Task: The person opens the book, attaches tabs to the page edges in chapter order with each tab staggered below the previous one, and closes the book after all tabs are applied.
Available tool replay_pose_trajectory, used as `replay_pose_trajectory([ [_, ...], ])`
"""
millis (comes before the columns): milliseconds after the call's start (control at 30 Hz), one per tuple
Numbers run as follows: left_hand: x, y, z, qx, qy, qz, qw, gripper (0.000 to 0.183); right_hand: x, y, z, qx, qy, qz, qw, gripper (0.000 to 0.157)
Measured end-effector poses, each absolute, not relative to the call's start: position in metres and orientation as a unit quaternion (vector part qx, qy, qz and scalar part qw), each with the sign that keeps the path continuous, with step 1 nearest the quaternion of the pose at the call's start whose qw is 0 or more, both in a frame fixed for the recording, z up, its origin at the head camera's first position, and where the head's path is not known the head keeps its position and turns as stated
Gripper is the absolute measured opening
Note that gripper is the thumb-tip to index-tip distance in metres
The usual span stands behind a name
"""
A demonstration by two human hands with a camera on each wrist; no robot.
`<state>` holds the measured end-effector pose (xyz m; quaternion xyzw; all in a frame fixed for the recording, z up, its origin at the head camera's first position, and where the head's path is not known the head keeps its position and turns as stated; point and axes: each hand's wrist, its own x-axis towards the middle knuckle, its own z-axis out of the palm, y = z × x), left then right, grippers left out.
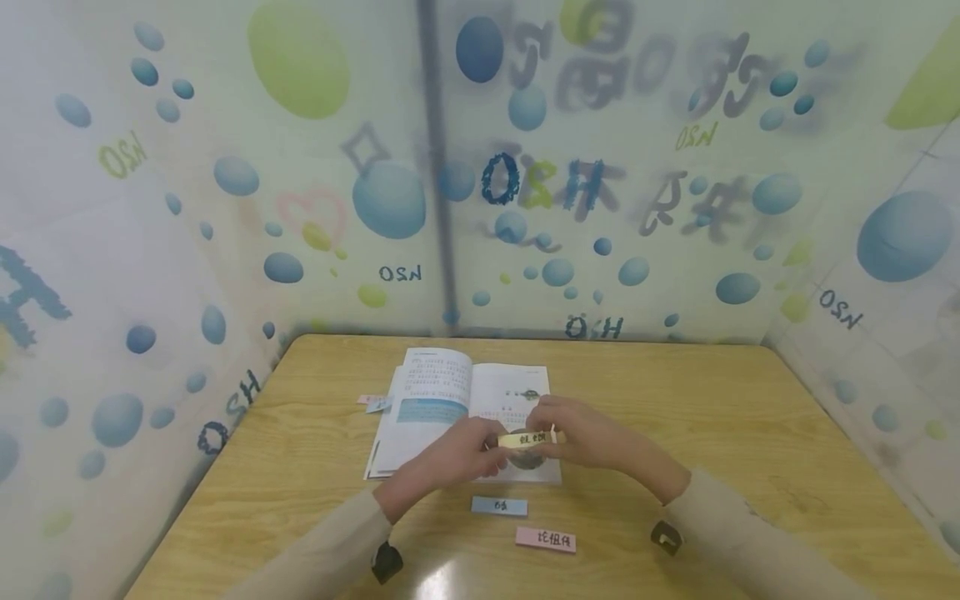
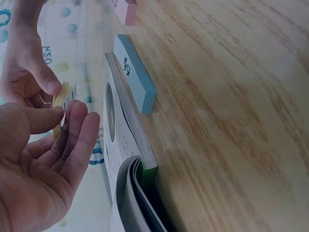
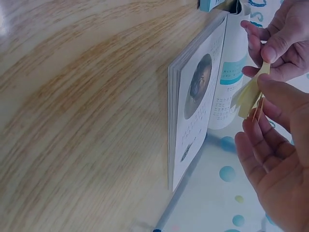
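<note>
Above the open book (image 1: 408, 450), both hands hold a yellow sticky-note pad (image 1: 525, 440) with dark handwriting on its face. My left hand (image 1: 467, 450) pinches one end between thumb and fingers. At the other end, my right hand (image 1: 581, 432) pinches it too. Sheets of the yellow pad (image 3: 248, 99) spread apart near the right thumb in the right wrist view. Part of the printed round picture on the book's right page is covered by the pad in the head view.
In front of the book lie a blue sticky-note pad (image 1: 499, 506) and, closer, a pink one (image 1: 545, 539), both handwritten on. Small pink and blue paper tabs (image 1: 377, 404) stick out at the book's left edge. Patterned walls (image 1: 375, 275) enclose the wooden table (image 1: 675, 375).
</note>
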<state>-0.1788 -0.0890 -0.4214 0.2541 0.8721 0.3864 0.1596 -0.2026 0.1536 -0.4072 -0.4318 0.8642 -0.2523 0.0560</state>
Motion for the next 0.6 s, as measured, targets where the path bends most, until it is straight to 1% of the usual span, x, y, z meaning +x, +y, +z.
replay_pose_trajectory([
  [367,-0.1744,-0.0874,-0.4218,0.264,0.882,0.365,0.139,0.012,-0.2014,0.155,-0.41,-0.431,0.863,-0.259,0.046,0.014],
  [600,-0.1741,-0.0846,-0.4254,0.257,0.894,0.343,0.133,0.011,-0.1985,0.1528,-0.4049,-0.417,0.874,-0.247,0.048,0.015],
])
